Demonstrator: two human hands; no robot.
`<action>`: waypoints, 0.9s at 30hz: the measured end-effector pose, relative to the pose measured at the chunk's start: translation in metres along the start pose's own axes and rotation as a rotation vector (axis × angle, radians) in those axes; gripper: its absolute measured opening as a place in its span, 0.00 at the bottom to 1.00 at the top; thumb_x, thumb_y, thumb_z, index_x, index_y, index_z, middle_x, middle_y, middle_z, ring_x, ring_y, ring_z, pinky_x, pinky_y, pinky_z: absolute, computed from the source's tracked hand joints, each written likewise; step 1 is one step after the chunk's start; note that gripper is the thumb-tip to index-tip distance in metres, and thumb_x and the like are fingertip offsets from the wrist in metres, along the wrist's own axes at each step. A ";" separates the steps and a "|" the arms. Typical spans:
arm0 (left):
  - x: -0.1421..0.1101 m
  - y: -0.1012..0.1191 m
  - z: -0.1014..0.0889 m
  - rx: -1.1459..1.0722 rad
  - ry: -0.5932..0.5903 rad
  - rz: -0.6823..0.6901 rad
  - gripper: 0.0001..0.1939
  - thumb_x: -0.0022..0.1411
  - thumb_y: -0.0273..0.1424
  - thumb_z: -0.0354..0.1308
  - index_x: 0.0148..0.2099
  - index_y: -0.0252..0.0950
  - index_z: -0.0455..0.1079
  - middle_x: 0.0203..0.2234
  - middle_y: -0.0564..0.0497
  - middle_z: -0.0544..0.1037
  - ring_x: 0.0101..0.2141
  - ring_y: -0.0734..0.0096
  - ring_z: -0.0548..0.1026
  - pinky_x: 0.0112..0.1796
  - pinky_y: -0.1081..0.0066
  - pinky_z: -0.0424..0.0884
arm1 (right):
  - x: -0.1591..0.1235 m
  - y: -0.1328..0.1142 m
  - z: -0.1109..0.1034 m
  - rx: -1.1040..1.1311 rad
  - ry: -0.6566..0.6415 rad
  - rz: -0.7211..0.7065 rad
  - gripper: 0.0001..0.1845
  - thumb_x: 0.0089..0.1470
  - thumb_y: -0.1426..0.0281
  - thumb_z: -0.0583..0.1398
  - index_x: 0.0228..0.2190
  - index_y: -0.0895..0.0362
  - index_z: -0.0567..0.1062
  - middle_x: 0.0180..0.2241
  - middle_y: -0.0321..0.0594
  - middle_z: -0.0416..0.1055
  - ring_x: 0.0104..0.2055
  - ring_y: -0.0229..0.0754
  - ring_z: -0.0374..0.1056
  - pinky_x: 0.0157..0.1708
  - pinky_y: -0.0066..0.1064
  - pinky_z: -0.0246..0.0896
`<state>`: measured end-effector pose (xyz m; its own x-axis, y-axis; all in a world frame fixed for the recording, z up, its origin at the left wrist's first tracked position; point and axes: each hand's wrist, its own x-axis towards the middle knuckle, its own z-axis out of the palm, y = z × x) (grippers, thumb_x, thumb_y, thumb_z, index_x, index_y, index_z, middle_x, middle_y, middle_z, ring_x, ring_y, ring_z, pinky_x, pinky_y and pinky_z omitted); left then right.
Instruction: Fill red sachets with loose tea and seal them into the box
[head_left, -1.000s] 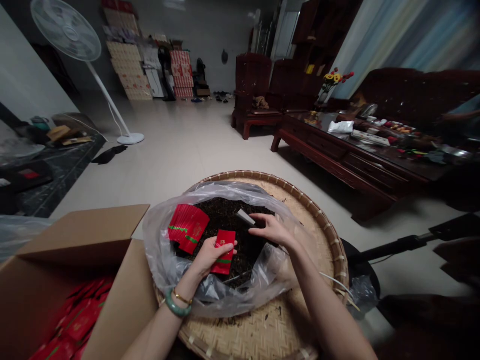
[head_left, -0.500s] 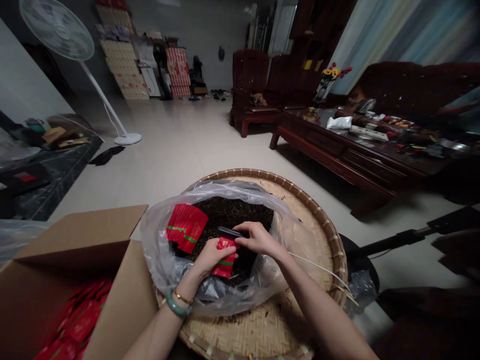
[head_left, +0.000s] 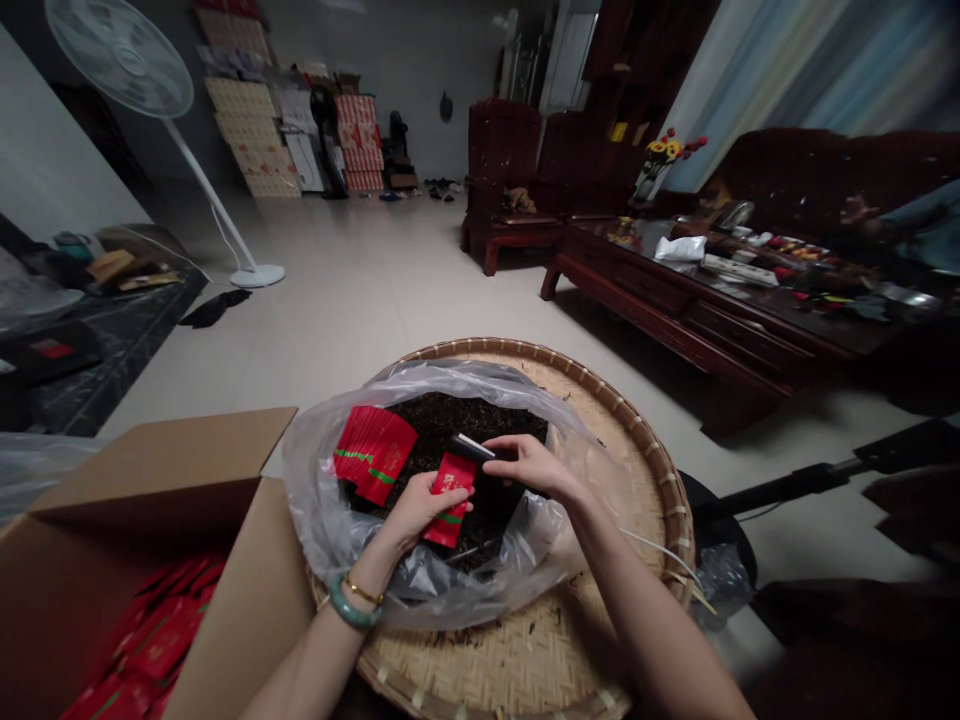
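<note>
My left hand (head_left: 414,508), a jade bangle at its wrist, pinches a small red packet (head_left: 447,530) with gold lettering and a green band. At the packet's top edge sits a slim black bar with a white strip (head_left: 471,446), perhaps a sealing clip. My right hand (head_left: 534,464) grips its right end between thumb and fingers. Both hands are over a clear plastic bag (head_left: 311,520) of dark loose leaves, like tea (head_left: 465,412). A fanned row of red packets (head_left: 375,452) lies on the leaves at the left.
Under the bag is a round woven bamboo tray (head_left: 660,480). An open cardboard box (head_left: 251,600) with many red packets (head_left: 161,640) stands at the left. A black stand arm (head_left: 795,480) reaches in from the right. Beyond are a white fan (head_left: 259,275) and a dark wooden table (head_left: 675,300).
The black bar has turned, showing its white strip, and shifted slightly right and up. My right hand's fingers have straightened. More of the red packet's upper part now shows.
</note>
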<state>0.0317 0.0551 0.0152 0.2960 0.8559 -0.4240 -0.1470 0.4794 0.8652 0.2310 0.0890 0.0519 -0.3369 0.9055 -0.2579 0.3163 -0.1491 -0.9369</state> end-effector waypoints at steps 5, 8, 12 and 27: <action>-0.001 -0.002 -0.001 0.039 -0.013 0.014 0.20 0.39 0.34 0.71 0.33 0.29 0.72 0.24 0.47 0.79 0.24 0.68 0.77 0.27 0.74 0.70 | 0.003 0.007 0.014 -0.121 -0.030 -0.026 0.20 0.42 0.67 0.64 0.40 0.59 0.77 0.31 0.39 0.75 0.23 0.34 0.63 0.20 0.24 0.57; -0.001 -0.001 -0.001 0.057 -0.028 0.027 0.20 0.39 0.34 0.71 0.34 0.29 0.71 0.24 0.47 0.79 0.25 0.67 0.77 0.28 0.73 0.70 | 0.004 0.007 0.016 -0.170 0.034 -0.091 0.18 0.41 0.68 0.64 0.38 0.58 0.78 0.33 0.39 0.76 0.26 0.36 0.65 0.22 0.24 0.58; -0.002 0.002 -0.002 -0.012 -0.068 0.035 0.22 0.43 0.38 0.69 0.38 0.30 0.70 0.27 0.47 0.79 0.26 0.66 0.78 0.29 0.73 0.71 | 0.005 0.008 0.011 -0.183 0.077 -0.096 0.18 0.41 0.68 0.64 0.38 0.57 0.79 0.33 0.38 0.76 0.27 0.38 0.66 0.23 0.25 0.58; -0.001 0.006 -0.004 -0.217 -0.075 -0.139 0.29 0.61 0.50 0.47 0.47 0.27 0.67 0.28 0.38 0.80 0.18 0.68 0.75 0.19 0.70 0.73 | 0.001 -0.001 0.003 0.216 0.005 -0.008 0.24 0.43 0.62 0.65 0.43 0.60 0.75 0.29 0.38 0.73 0.28 0.34 0.65 0.23 0.23 0.61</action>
<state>0.0271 0.0577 0.0195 0.3951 0.7664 -0.5065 -0.2969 0.6283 0.7191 0.2279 0.0894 0.0520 -0.3344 0.9089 -0.2491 0.1160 -0.2226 -0.9680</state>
